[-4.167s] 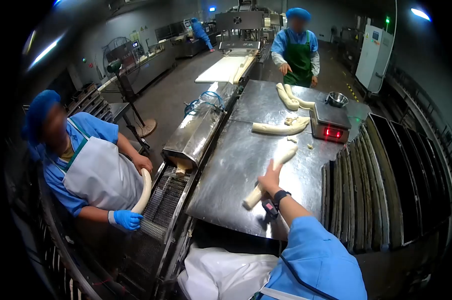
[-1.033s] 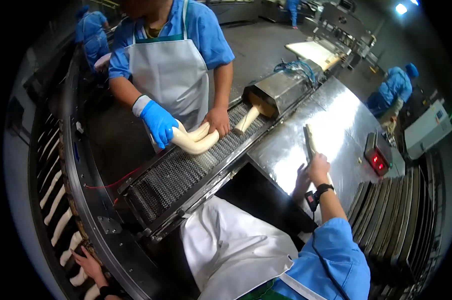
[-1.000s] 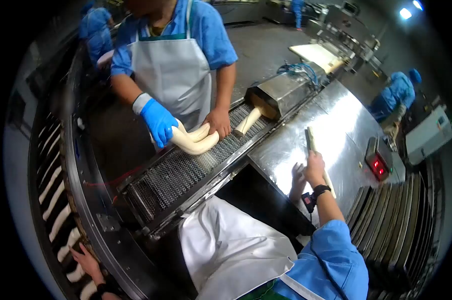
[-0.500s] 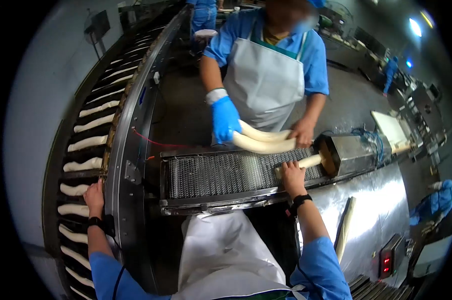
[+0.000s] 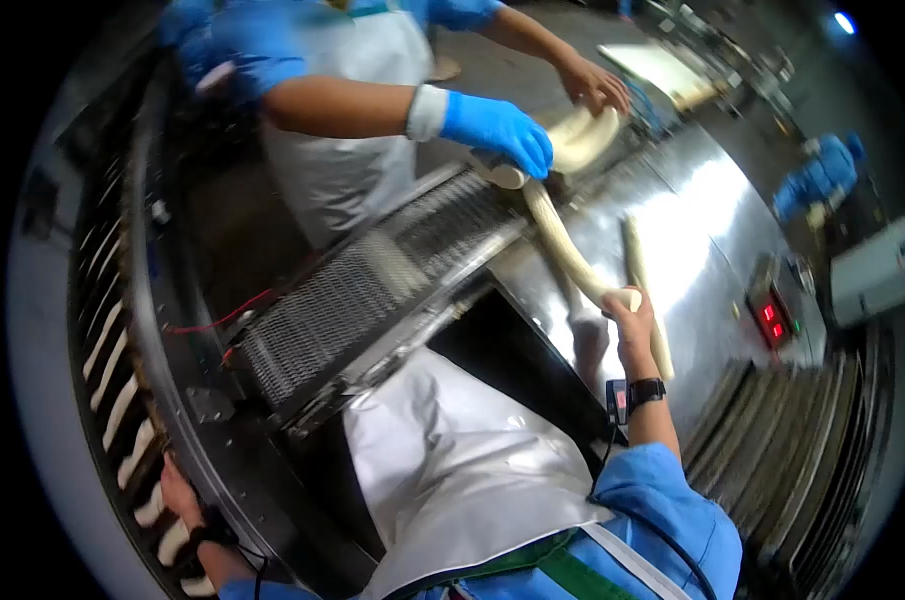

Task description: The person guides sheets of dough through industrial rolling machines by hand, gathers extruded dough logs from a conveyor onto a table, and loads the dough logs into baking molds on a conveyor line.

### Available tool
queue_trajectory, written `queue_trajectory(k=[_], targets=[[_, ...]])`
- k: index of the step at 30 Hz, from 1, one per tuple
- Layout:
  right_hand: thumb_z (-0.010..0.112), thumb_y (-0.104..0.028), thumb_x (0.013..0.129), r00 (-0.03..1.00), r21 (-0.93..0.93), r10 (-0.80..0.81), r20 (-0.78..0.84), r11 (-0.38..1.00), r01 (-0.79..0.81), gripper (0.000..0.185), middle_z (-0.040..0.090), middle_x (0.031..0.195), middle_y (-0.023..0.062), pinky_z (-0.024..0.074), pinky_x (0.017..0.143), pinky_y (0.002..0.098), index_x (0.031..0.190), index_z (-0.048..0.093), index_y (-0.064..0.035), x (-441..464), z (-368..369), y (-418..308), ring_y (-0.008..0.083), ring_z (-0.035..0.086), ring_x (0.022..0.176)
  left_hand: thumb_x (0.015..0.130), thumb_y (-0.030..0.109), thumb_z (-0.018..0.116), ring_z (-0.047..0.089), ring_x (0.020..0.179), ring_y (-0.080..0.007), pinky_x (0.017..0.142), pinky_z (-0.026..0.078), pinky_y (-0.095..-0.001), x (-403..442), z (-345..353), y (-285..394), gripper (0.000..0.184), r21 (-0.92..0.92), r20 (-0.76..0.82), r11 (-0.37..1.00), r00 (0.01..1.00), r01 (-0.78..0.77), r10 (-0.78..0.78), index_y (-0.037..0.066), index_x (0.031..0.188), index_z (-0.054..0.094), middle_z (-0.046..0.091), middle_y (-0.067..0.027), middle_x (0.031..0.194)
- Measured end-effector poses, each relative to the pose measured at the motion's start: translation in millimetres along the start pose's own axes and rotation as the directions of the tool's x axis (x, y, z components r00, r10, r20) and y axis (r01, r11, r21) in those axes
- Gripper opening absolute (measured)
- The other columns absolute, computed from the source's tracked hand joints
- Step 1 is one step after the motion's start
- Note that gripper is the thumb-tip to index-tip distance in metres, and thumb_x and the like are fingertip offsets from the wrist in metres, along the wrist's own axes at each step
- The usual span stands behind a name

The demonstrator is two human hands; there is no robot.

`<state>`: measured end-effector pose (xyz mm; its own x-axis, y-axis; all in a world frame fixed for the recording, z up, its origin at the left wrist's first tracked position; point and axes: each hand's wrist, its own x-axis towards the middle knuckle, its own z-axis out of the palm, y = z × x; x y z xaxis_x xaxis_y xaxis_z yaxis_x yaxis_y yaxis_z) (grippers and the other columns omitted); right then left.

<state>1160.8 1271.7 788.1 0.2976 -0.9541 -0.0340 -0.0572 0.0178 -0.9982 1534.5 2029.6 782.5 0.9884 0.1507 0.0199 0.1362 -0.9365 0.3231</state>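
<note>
My right hand [image 5: 632, 325] is closed around the near end of a long pale dough strip [image 5: 564, 235], which slants away over the steel table [image 5: 702, 200]. Its far end reaches a co-worker's blue-gloved hand [image 5: 492, 130]; whether that hand grips it I cannot tell. The co-worker's bare hand [image 5: 594, 85] is on more thick dough strips [image 5: 584, 140]. Low on the left, my left hand [image 5: 179, 492] rests at the rail of a long conveyor [image 5: 157, 400], beside dough strips [image 5: 112, 385] in its slots. It holds nothing visible, its fingers partly hidden.
A metal mesh belt [image 5: 307, 335] runs diagonally between me and the co-worker. Another dough strip [image 5: 635, 255] lies on the steel table, passing behind my right hand. A box with a red display [image 5: 770, 312] stands at the right, near stacked long metal trays [image 5: 772, 430].
My view has turned right. My right hand has left the mesh belt and now holds a dough strip over the table. The co-worker's hands and dough have shifted toward the table.
</note>
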Motion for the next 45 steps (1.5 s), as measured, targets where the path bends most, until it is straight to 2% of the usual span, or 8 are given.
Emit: queue_trajectory(k=[3,7,19,25,28,31,39,45], targets=[[0.073,-0.020,0.074,0.965,-0.772,-0.247,-0.094,0.630,0.086,0.036,0.062,0.074,0.0106,0.0504,0.063,0.0340,0.098,0.057,0.0008,-27,-62,10,0.0249,0.062,0.067,0.094,0.060,0.033,0.054,0.112,-0.0371,0.095,0.040,-0.0411,-3,-8,24,0.068,0.009,0.001,0.987,0.987,0.161,-0.161,0.005,0.123,0.060,0.060,-0.0155,0.122],[0.074,-0.028,0.070,0.844,-0.946,-0.534,0.053,0.244,0.214,0.041,0.061,0.096,0.0206,0.0468,0.081,0.0409,0.096,0.061,0.0010,-38,-91,3,0.0343,0.056,0.095,0.093,0.063,0.032,0.053,0.113,-0.0368,0.096,0.040,-0.0411,0,-10,14,0.075,-0.042,-0.028,0.997,0.997,0.071,-0.072,-0.001,0.123,0.057,0.059,-0.0189,0.122],[0.070,-0.065,0.065,1.000,-0.734,-0.027,0.014,0.678,0.028,0.107,0.026,0.143,0.0348,0.0331,0.106,0.0483,0.141,0.032,0.0001,109,33,-16,0.0492,0.034,0.129,0.100,0.040,0.039,0.052,0.115,-0.0347,0.099,0.039,-0.0391,-46,-16,5,0.052,-0.017,-0.169,0.998,0.984,-0.065,0.061,-0.003,0.124,0.055,0.057,-0.0195,0.125],[0.077,-0.038,0.061,0.973,-0.743,0.155,-0.173,0.627,-0.232,0.090,0.028,0.142,0.0350,0.0429,0.098,0.0420,0.134,0.038,-0.0008,116,70,-34,0.0448,0.051,0.115,0.099,0.038,0.040,0.052,0.113,-0.0350,0.098,0.040,-0.0416,-46,-11,-9,0.048,0.056,-0.179,0.997,0.982,-0.053,0.062,-0.001,0.120,0.059,0.058,-0.0178,0.123],[0.067,-0.015,0.067,0.973,-0.527,0.137,0.188,0.850,-0.018,0.025,0.059,0.074,0.0084,0.0457,0.056,0.0314,0.084,0.061,0.0035,181,12,11,0.0173,0.057,0.065,0.099,0.037,0.041,0.053,0.112,-0.0347,0.096,0.041,-0.0418,-61,-19,12,0.046,0.057,-0.192,0.998,0.981,-0.030,0.040,0.000,0.119,0.060,0.059,-0.0176,0.121],[0.059,-0.006,0.073,0.902,-0.293,0.240,0.359,0.946,-0.135,0.020,0.059,0.073,0.0035,0.0450,0.054,0.0302,0.092,0.063,0.0000,153,-34,-42,0.0142,0.055,0.062,0.099,0.036,0.042,0.054,0.109,-0.0349,0.094,0.041,-0.0422,-61,-9,-10,0.045,0.052,-0.224,0.998,0.974,-0.022,0.034,0.000,0.118,0.060,0.060,-0.0177,0.118],[0.059,-0.003,0.072,0.982,-0.954,0.080,0.173,0.262,0.147,0.057,0.052,0.127,0.0245,0.0424,0.098,0.0378,0.128,0.055,-0.0103,48,-98,-45,0.0423,0.050,0.117,0.099,0.031,0.045,0.055,0.106,-0.0353,0.092,0.042,-0.0422,-92,-15,-31,0.039,0.057,-0.275,0.993,0.954,-0.105,0.117,0.000,0.115,0.061,0.061,-0.0177,0.114],[0.077,-0.009,0.066,0.884,-0.852,0.393,0.254,0.524,0.011,0.072,0.061,0.116,0.0173,0.0465,0.090,0.0331,0.133,0.050,-0.0068,77,-161,-46,0.0266,0.060,0.104,0.099,0.027,0.046,0.053,0.109,-0.0347,0.094,0.040,-0.0407,-125,-34,-12,0.037,0.046,-0.246,0.998,0.968,-0.031,0.041,-0.004,0.116,0.059,0.060,-0.0184,0.115]])
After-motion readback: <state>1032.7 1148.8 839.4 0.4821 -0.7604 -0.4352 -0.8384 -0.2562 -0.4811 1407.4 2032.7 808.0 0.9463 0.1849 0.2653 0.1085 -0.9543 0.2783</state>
